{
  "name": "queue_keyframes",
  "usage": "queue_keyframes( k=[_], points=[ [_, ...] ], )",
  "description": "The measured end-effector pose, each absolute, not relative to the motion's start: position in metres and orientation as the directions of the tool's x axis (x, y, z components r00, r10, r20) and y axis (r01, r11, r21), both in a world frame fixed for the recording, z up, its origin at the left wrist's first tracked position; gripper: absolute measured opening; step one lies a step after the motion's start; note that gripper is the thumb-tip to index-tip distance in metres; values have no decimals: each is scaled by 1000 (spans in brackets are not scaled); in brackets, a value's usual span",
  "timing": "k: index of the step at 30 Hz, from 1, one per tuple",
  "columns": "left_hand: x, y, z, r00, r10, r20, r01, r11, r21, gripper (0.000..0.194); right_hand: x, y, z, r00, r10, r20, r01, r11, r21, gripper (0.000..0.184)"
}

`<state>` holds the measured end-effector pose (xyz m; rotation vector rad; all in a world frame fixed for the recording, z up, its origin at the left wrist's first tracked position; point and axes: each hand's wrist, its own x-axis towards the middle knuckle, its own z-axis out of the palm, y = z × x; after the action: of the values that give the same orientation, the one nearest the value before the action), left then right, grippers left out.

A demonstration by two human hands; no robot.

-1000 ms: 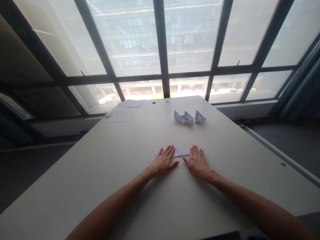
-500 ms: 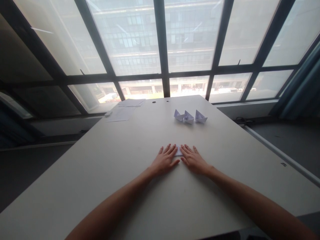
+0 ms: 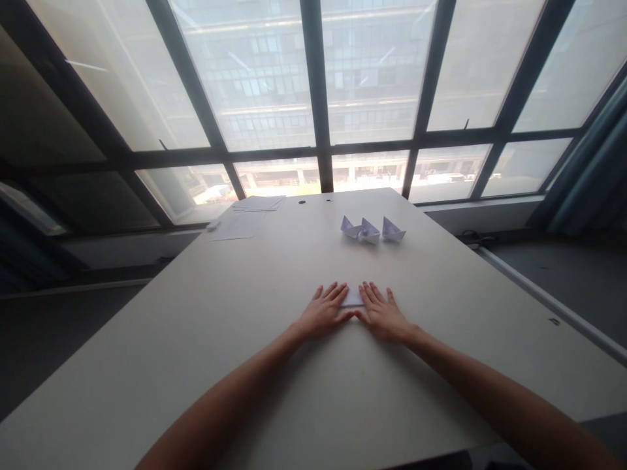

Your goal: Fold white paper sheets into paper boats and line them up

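Note:
A small folded sheet of white paper (image 3: 352,298) lies flat on the white table (image 3: 274,274), partly covered from both sides. My left hand (image 3: 324,311) rests open on its left part, fingers stretched out and pointing away from me. On the right part lies my right hand (image 3: 381,313), also open and flat, its thumb close to the left thumb. Between the two hands the middle of the paper shows, with a straight near edge. Farther back stand three folded paper boats, a left one (image 3: 350,228), a middle one (image 3: 369,232) and a right one (image 3: 392,230).
Loose white sheets (image 3: 238,225) lie at the table's far left, with a small white object (image 3: 213,225) beside them. A round dark hole (image 3: 302,202) sits near the far edge. Framed windows rise behind the table, and a blue curtain (image 3: 582,176) hangs at the right.
My right hand has slid slightly to the right, so the gap between the hands is wider and more of the folded paper shows. The boats stay where they were.

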<state>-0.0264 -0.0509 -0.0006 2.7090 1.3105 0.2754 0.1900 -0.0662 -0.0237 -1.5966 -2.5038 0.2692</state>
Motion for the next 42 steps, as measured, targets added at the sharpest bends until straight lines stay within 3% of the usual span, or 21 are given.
queue_keyframes(
  k=[4,9,15,19,28,34,38,42],
  points=[
    [-28,-48,-4,620,781,76,763,-623,169,69,194,-68,-25,-363,932,2,904,353,-242,82],
    [-28,-45,-9,614,787,68,772,-616,155,66,197,-61,-20,-221,972,76,922,234,-309,65],
    [-28,-46,-11,599,795,100,776,-606,174,67,193,-59,-12,-474,868,150,787,494,-369,56],
    [-27,-45,-9,576,808,119,780,-588,213,65,190,-63,-11,-536,834,134,749,542,-381,58],
    [-27,-40,-5,574,797,190,758,-605,246,55,191,-61,-13,-541,823,173,709,556,-434,56],
    [-26,-45,3,596,773,219,715,-635,294,42,189,-59,-15,-479,828,290,691,560,-458,45],
    [-24,-50,10,575,794,198,754,-608,250,34,189,-57,-12,-419,812,405,633,581,-512,32],
    [-23,-54,14,541,817,199,789,-575,216,37,189,-55,-14,-342,823,453,579,565,-588,30]
  ],
)
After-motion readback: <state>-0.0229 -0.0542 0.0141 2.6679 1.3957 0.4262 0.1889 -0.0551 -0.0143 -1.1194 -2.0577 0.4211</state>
